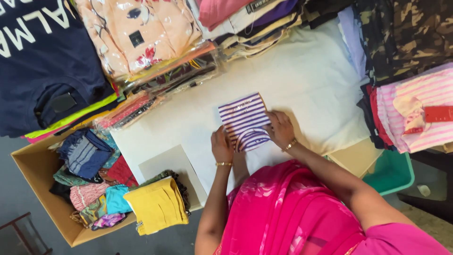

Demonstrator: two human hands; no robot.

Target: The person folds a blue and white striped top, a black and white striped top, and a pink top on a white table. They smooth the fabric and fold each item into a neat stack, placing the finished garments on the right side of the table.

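A small purple-and-white striped garment lies flat on the white-covered table, its long axis running away from the person, with its near end between the two hands. The left hand presses flat on its near left edge and the right hand pinches its right edge, both equally close. Beyond the hands sit bagged clothes; left of them, a cardboard box of garments.
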